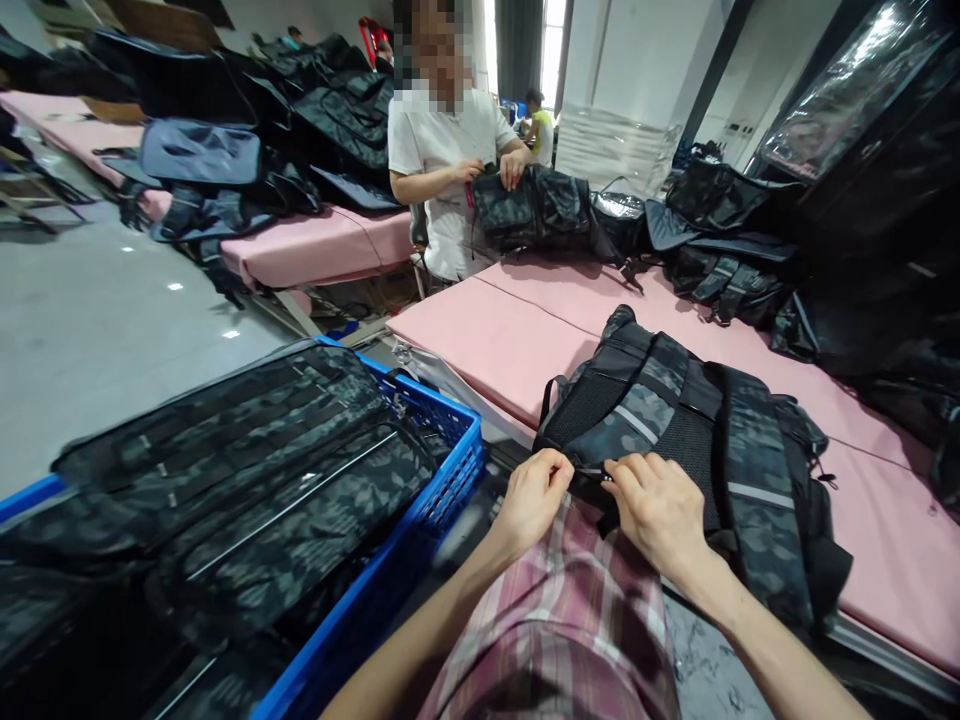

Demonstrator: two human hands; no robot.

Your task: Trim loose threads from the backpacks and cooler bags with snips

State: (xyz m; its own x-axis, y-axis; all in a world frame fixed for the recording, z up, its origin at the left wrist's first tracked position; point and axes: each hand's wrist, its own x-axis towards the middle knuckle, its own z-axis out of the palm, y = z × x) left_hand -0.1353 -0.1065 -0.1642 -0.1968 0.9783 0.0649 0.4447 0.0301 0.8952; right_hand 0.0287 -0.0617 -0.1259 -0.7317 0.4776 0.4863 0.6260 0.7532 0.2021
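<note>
Two bare hands are working at the near edge of a dark camouflage backpack (697,440), which is lying back-panel up on the pink table (502,335), its near end hanging over the table's near edge toward the person's lap. The left hand (534,497) is pinching narrowly at the bag's near hem, thumb and forefinger closed on what looks like a small zipper pull or strap end; it is too small to tell which. The right hand (660,507) is resting just right of it, fingers curled and pressing on the same hem, so both hands are touching the bag and sitting nearly side by side with only a short stretch of hem between them. The backpack's long axis is running from the hands away to the far right, shoulder straps (757,470) lying along it. To the near left, a blue crate (442,490) is holding flat camouflage panels (247,490). At the far side of the table, another person (442,150) in a white shirt is handling a second camouflage bag (536,208), and more dark bags (720,260) are piling up at the far right.
</note>
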